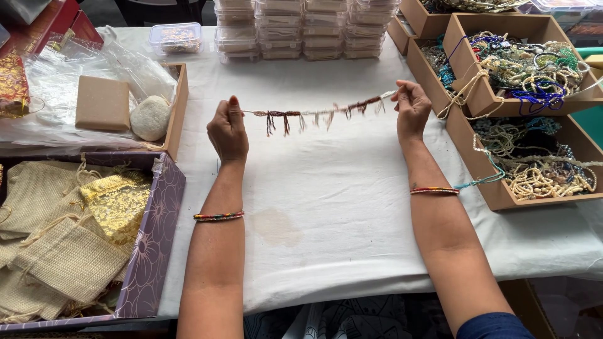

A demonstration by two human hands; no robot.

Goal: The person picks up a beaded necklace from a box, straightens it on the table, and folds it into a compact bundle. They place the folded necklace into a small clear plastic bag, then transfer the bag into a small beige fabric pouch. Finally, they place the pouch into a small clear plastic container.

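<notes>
Above the white tablecloth (326,188) we hold a tasselled strand (314,115) taut, left hand (228,130) and right hand (411,110) each pinched on an end (well apart). It hangs clear, not yet bagged; burlap pouches (59,251) lie untouched in their box.

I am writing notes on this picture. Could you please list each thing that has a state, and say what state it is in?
Left hand: shut on necklace end.
Right hand: shut on other end.
Necklace: stretched out, raised above cloth.
Wooden boxes: open, full of beads.
Purple box: open, holds pouches.
Plastic boxes: stacked.
</notes>
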